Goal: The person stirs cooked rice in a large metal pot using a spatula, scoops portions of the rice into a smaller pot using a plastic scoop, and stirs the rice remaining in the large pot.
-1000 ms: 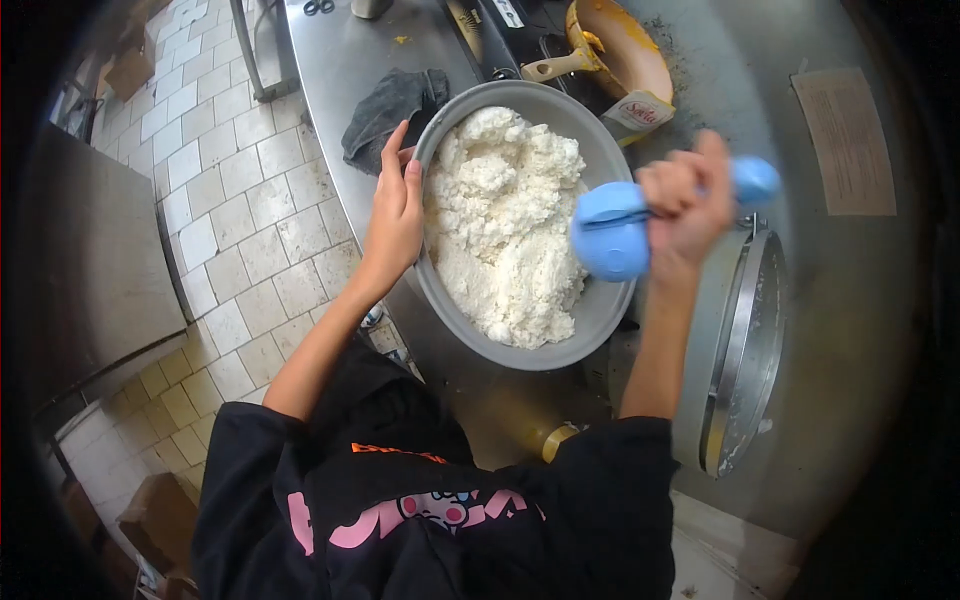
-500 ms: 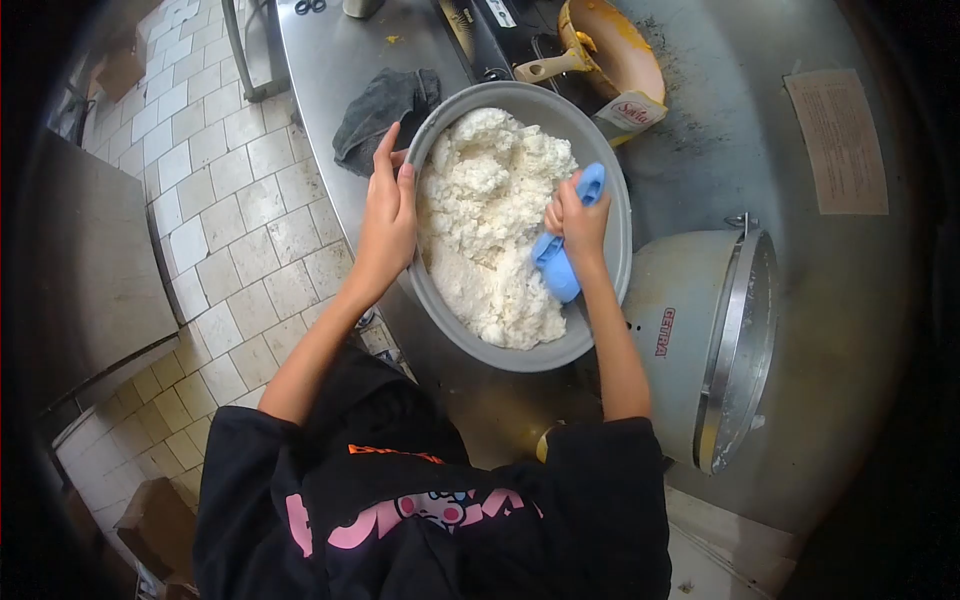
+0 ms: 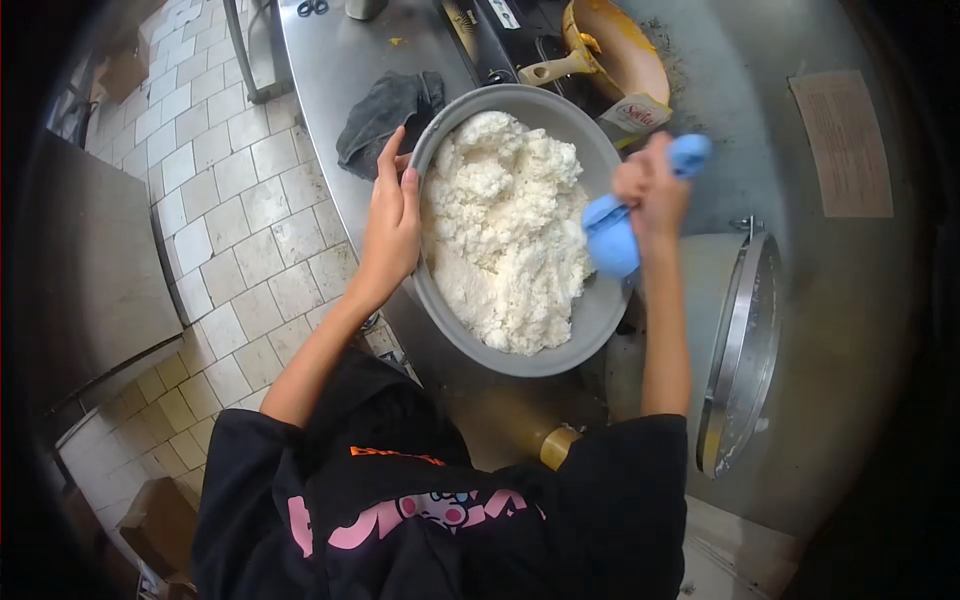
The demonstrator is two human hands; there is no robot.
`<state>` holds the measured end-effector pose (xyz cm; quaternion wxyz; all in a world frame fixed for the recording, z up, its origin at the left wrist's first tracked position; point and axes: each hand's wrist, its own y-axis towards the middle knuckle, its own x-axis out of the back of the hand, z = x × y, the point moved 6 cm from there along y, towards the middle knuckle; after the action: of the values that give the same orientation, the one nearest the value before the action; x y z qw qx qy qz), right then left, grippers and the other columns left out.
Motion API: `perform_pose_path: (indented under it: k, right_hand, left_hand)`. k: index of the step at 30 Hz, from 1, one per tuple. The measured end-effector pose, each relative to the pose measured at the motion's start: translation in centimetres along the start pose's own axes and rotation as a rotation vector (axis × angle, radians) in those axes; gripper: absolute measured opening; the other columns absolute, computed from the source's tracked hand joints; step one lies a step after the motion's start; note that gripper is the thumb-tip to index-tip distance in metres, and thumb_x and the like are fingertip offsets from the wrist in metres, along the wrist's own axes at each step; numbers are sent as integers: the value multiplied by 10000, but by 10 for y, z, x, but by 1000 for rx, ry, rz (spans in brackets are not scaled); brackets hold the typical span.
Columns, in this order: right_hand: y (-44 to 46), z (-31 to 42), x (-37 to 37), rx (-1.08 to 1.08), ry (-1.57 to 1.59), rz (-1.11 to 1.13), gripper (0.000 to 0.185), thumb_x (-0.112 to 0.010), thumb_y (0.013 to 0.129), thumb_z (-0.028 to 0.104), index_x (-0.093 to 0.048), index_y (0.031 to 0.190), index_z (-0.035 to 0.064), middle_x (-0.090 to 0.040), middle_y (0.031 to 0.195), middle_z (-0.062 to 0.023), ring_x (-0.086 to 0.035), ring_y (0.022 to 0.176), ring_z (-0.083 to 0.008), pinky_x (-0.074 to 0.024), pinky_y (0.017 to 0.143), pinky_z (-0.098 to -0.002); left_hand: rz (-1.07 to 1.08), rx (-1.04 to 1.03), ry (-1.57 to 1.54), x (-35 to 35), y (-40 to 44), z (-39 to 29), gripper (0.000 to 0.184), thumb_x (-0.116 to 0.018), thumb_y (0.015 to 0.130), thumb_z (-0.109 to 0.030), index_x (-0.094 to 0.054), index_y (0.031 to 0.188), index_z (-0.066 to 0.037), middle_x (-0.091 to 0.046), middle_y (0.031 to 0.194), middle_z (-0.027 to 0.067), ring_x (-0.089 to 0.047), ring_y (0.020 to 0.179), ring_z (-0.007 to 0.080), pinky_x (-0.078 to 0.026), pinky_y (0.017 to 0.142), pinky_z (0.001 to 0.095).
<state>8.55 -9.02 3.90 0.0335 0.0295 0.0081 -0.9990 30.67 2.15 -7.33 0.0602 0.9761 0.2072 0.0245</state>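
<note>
A large grey bowl is heaped with what looks like cooked white rice. My left hand steadies the bowl at its left side, the palm against the wall, the thumb at the rim and the lower fingers partly hidden. My right hand is closed round the handle of a blue plastic scoop, over the bowl's right rim. Motion blurs the hand and the scoop. The scoop's broad end points down toward the rice, and its handle end sticks out above my fist.
A dark cloth lies on the metal counter beyond the bowl. Behind it are an orange-stained pan and a small carton. On the right stands a big round cooker with its metal-rimmed lid.
My right hand has lifted the scoop from the rice and moved it right, to the bowl's rim. My left hand keeps its place on the bowl.
</note>
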Motion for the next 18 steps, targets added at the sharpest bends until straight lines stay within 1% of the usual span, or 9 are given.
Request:
perform_pose_path:
  k: [2, 3, 5, 9, 11, 12, 14, 16, 18]
  right_hand:
    - [2, 37, -20, 177, 271, 311, 371, -467, 907, 195, -323, 573, 126, -229, 425, 50, -214, 324, -61, -151, 340, -230]
    - [4, 12, -27, 182, 272, 311, 371, -467, 907, 195, -323, 573, 126, -229, 425, 50, -214, 324, -61, -151, 340, -230]
    - [14, -70, -32, 43, 204, 45, 417, -465, 909, 210, -309, 530, 134, -222, 422, 48, -208, 328, -67, -154, 345, -244]
    - [28, -10, -33, 59, 126, 122, 444, -448, 910, 252, -289, 507, 154, -217, 416, 47, -181, 339, -78, -163, 355, -255]
    - [25, 66, -31, 250, 274, 199, 390, -388, 889, 215, -278, 518, 161, -207, 407, 49, -155, 359, -64, -158, 369, -234]
    - [19, 92, -32, 289, 413, 341, 352, -398, 854, 179, -270, 527, 165, -184, 414, 54, -152, 360, -63, -148, 372, -226]
    - [3, 69, -44, 422, 299, 183, 341, -418, 837, 176, -261, 535, 165, -164, 418, 57, -154, 356, -68, -142, 371, -224]
    - [18, -13, -43, 269, 193, 40, 372, -403, 855, 202, -256, 516, 165, -170, 412, 53, -154, 357, -72, -144, 373, -232]
    - [26, -18, -48, 163, 157, 75, 406, -389, 874, 227, -251, 497, 164, -175, 407, 49, -153, 357, -77, -146, 375, -239]
  left_hand:
    - [-16, -11, 37, 0, 0, 3, 437, -286, 956, -234, -233, 1344, -39, -461, 1151, 224, -453, 1085, 317, -315, 949, 377]
    - [-18, -14, 31, 0, 1, 3, 437, -285, 956, -232, -233, 1344, -38, -459, 1154, 224, -453, 1086, 316, -316, 949, 377]
    - [-3, -18, 24, -2, 0, 1, 436, -285, 956, -230, -232, 1343, -37, -458, 1157, 223, -453, 1087, 315, -318, 948, 376]
    - [14, -24, 9, 0, -4, 2, 434, -284, 958, -239, -236, 1342, -43, -452, 1155, 234, -448, 1094, 322, -319, 947, 384]
    - [-19, -29, 15, 0, 0, 4, 433, -284, 959, -241, -236, 1341, -44, -454, 1152, 233, -448, 1093, 320, -320, 946, 386]
    - [-20, -21, 18, -1, -2, 4, 432, -284, 959, -238, -236, 1340, -42, -455, 1152, 230, -449, 1092, 318, -321, 945, 386]
    - [-23, -22, 18, -1, -1, 5, 430, -283, 959, -236, -235, 1339, -40, -456, 1152, 226, -450, 1092, 315, -321, 944, 385]
    - [-9, -8, 23, -1, 0, 7, 425, -280, 960, -234, -235, 1338, -45, -455, 1154, 224, -449, 1094, 322, -322, 943, 387]
    - [-18, 1, 26, 2, 2, 4, 424, -280, 960, -235, -237, 1339, -50, -453, 1154, 229, -449, 1094, 329, -322, 944, 390]
